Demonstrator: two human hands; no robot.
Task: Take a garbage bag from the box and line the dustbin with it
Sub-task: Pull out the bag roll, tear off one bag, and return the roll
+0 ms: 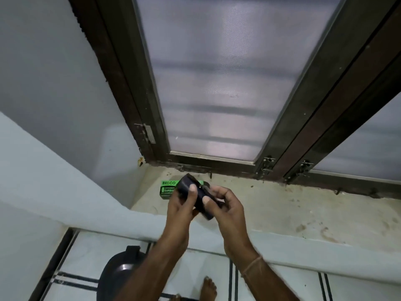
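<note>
Two hands (181,203) (230,205) pinch black roll (199,199) near green BECO box (168,189).

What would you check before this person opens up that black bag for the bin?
1. Bag out of the box: ok; the folded black garbage bag is held above the green BECO box.
2. Grip: ok; left hand and right hand both pinch it.
3. Bag opened out: not ok; it is a compact bundle.
4. Dustbin nearby: ok; it stands on the floor below the arms.
5. Dustbin lid open, inside empty: cannot tell; the left arm hides part of it.
</note>
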